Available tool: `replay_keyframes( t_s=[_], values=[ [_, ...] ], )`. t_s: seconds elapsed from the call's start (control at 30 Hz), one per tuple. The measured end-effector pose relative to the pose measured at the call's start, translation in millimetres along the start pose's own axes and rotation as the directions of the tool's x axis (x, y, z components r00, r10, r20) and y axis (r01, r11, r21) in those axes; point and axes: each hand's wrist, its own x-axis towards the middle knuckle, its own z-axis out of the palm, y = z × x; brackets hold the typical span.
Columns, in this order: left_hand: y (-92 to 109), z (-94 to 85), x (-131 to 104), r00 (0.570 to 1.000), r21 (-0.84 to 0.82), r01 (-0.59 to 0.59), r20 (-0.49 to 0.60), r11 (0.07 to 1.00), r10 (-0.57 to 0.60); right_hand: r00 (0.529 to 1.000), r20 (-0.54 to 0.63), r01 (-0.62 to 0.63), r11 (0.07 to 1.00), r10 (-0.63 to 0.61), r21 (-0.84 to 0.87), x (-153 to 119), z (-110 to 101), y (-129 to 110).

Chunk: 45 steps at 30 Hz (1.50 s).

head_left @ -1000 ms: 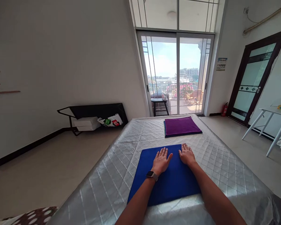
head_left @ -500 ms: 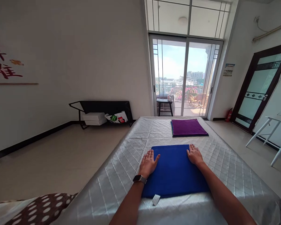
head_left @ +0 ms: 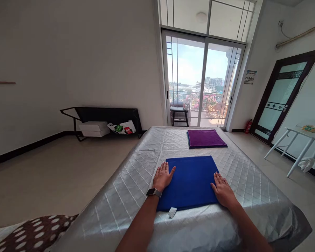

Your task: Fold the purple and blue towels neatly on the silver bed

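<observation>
A blue folded cloth [head_left: 190,183] lies flat on the silver quilted cover [head_left: 128,185], with a small white tag [head_left: 172,212] sticking out at its near edge. My left hand [head_left: 163,176] rests flat along its left edge, fingers stretched out and thumb spread onto the cloth. On the opposite side, my right hand [head_left: 222,189] lies open over the right edge, lower down. Neither hand is closed round anything. Beyond the blue cloth sits a stack of folded cloths with a purple one [head_left: 207,138] on top.
Brown polka-dot fabric [head_left: 34,232] shows at the lower left. A black frame [head_left: 107,117] with white boxes [head_left: 93,129] and a printed bag [head_left: 123,128] stands by the wall. At the right are a white table [head_left: 304,131] and a red extinguisher [head_left: 248,126].
My right hand has slid down the blue cloth's right edge, toward me. The left hand stays at the left edge. The whole view has shifted a little to the right.
</observation>
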Motion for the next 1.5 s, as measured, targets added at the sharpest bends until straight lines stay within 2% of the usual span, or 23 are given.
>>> replay_keyframes(
  t_s=[0.1, 0.2, 0.3, 0.4, 0.47, 0.53, 0.6, 0.63, 0.7, 0.77, 0.83, 1.0, 1.07, 1.13, 1.23, 1.5],
  values=[
    [-0.9, -3.6, -2.1, 1.0, 0.002, 0.003, 0.001, 1.0, -0.003, 1.0, -0.015, 0.011, 1.0, -0.011, 0.015, -2.8, -1.1, -2.3],
    [-0.4, -11.0, -3.4, 0.999, 0.03, -0.004, -0.044, 1.0, 0.006, 0.999, -0.03, 0.024, 0.999, -0.023, 0.037, -3.2, -3.7, -5.0],
    [15.8, -22.8, -9.2, 0.992, 0.064, -0.072, -0.094, 0.995, 0.078, 0.999, -0.027, 0.023, 0.998, -0.021, 0.054, -3.6, -4.2, -6.3],
    [59.1, -30.7, -25.5, 0.962, 0.024, -0.265, -0.066, 0.964, 0.266, 1.0, -0.026, 0.019, 0.998, -0.017, 0.064, -3.1, -2.2, -6.1],
    [98.2, -28.8, -40.3, 0.898, -0.04, -0.44, -0.048, 0.897, 0.438, 0.999, -0.033, 0.021, 0.997, -0.019, 0.071, -2.4, -0.1, -5.1],
    [135.5, -21.4, -54.1, 0.831, -0.081, -0.557, -0.056, 0.827, 0.554, 0.999, -0.044, 0.029, 0.997, -0.026, 0.076, -1.6, 2.2, -3.5],
    [162.4, -11.8, -64.1, 0.803, -0.103, -0.595, -0.041, 0.797, 0.595, 0.998, -0.049, 0.04, 0.997, -0.036, 0.072, -1.0, 4.1, -1.8],
    [170.2, -7.5, -67.4, 0.805, -0.109, -0.592, -0.023, 0.799, 0.593, 0.998, -0.049, 0.042, 0.997, -0.039, 0.067, -0.8, 4.8, -1.2],
    [173.6, -1.2, -71.4, 0.826, -0.115, -0.559, 0.019, 0.821, 0.564, 0.998, -0.045, 0.042, 0.997, -0.04, 0.065, -0.5, 5.6, -0.6],
    [162.2, 1.5, -74.0, 0.851, -0.112, -0.515, 0.049, 0.85, 0.522, 0.998, -0.047, 0.036, 0.996, -0.033, 0.079, -0.3, 5.7, -0.9],
    [138.5, 1.8, -77.4, 0.882, -0.097, -0.46, 0.064, 0.882, 0.467, 0.998, -0.055, 0.03, 0.994, -0.024, 0.101, -0.3, 5.3, -1.7],
    [48.5, 3.6, -93.9, 0.968, -0.029, -0.24, 0.07, 0.97, 0.241, 0.999, -0.05, 0.021, 0.992, -0.015, 0.121, -1.4, 2.3, -4.3],
    [14.3, 6.6, -101.1, 0.985, -0.007, -0.163, 0.05, 0.987, 0.163, 0.999, -0.037, 0.016, 0.994, -0.012, 0.11, -2.2, 0.5, -5.0],
    [-9.8, 9.6, -106.8, 0.993, 0.005, -0.113, 0.034, 0.994, 0.112, 1.0, -0.027, 0.011, 0.995, -0.008, 0.095, -3.0, -1.2, -5.7],
    [-23.5, 13.0, -111.5, 0.996, 0.017, -0.089, 0.016, 0.996, 0.089, 1.0, -0.013, -0.001, 0.998, 0.002, 0.065, -4.0, -4.0, -6.7],
    [-18.4, 17.1, -112.6, 0.985, 0.041, -0.145, -0.086, 0.989, 0.148, 1.0, 0.001, -0.002, 0.999, 0.002, 0.041, -6.1, -10.1, -8.7]
  ],
)
